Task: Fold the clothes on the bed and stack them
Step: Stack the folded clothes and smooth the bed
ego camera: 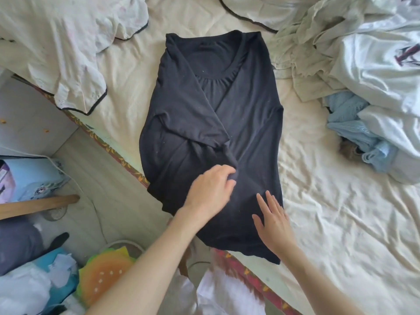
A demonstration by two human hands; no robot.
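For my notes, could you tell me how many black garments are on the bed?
1: the black T-shirt lies mid-bed with the left hand pinching it; the pile at right may hide others.

One black shirt (211,123) laid out in the middle of the bed, two hands on it, the left hand (210,189) and the right hand (273,221). One cream pajama top (68,53) far left. The heap (354,64) on the right looks like four or so garments, too tangled to count properly.
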